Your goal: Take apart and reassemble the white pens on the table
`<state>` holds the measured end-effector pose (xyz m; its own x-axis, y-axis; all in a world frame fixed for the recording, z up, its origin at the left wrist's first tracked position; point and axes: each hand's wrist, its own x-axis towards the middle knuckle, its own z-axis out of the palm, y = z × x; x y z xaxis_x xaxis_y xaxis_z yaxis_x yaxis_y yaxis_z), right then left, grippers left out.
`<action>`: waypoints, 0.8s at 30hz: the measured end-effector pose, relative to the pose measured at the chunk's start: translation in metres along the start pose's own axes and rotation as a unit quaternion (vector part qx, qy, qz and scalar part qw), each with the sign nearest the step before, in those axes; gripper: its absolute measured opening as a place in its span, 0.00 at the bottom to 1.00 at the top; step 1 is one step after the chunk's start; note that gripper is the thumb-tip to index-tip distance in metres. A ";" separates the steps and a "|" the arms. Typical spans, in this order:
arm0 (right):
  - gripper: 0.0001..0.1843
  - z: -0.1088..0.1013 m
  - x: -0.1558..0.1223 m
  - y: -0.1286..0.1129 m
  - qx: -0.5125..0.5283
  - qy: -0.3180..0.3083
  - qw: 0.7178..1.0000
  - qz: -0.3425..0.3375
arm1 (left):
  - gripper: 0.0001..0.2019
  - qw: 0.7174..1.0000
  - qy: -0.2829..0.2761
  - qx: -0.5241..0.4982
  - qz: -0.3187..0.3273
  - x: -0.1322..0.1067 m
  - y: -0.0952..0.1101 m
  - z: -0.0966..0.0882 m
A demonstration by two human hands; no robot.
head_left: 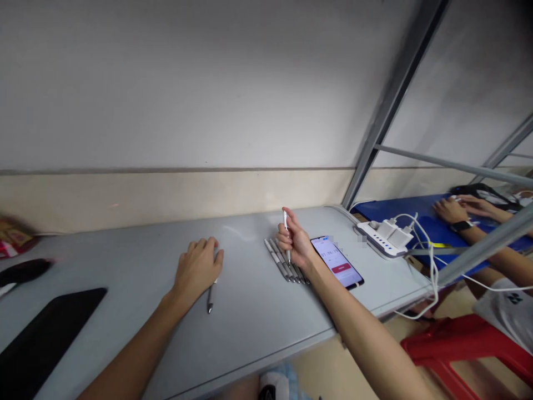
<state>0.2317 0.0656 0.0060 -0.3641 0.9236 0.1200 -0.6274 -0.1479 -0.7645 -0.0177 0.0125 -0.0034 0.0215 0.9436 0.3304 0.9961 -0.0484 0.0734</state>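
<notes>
My right hand [295, 241] is closed around a white and grey click pen [285, 218], held upright with the thumb at its top end. Just under and beside that hand, several similar pens [278, 261] lie side by side on the grey table [250, 328]. My left hand [197, 265] rests on the table to the left, fingers curled down over another pen [210, 303]. Only the lower, grey end of that pen shows; the rest is hidden under the hand.
Right of the pens lies a phone [338, 262] with a timer on its screen. Beyond it is a white power strip [382, 239] with plugs and cables. A black mat [50, 333] lies at left. A co-worker's hands [453, 211] are at a blue table behind the metal frame [391, 105].
</notes>
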 end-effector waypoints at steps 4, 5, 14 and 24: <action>0.21 0.000 0.000 0.001 -0.001 -0.008 1.000 -0.001 | 0.14 1.000 -0.025 0.009 -0.013 -0.001 -0.001 0.002; 0.21 0.000 0.000 0.001 -0.001 -0.008 1.000 0.000 | 0.14 0.999 -0.032 0.010 -0.015 -0.001 0.000 0.002; 0.20 0.003 -0.001 0.002 0.003 -0.008 1.000 0.006 | 0.16 0.996 -0.083 0.018 -0.024 -0.003 0.004 -0.003; 0.13 0.001 0.001 0.004 0.047 -0.004 0.999 -0.002 | 0.17 0.994 -0.100 0.034 -0.024 -0.004 0.007 -0.003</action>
<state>0.2284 0.0651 0.0040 -0.3668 0.9213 0.1288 -0.6910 -0.1771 -0.7008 -0.0107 0.0074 -0.0009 -0.0167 0.9909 0.1339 0.9997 0.0144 0.0179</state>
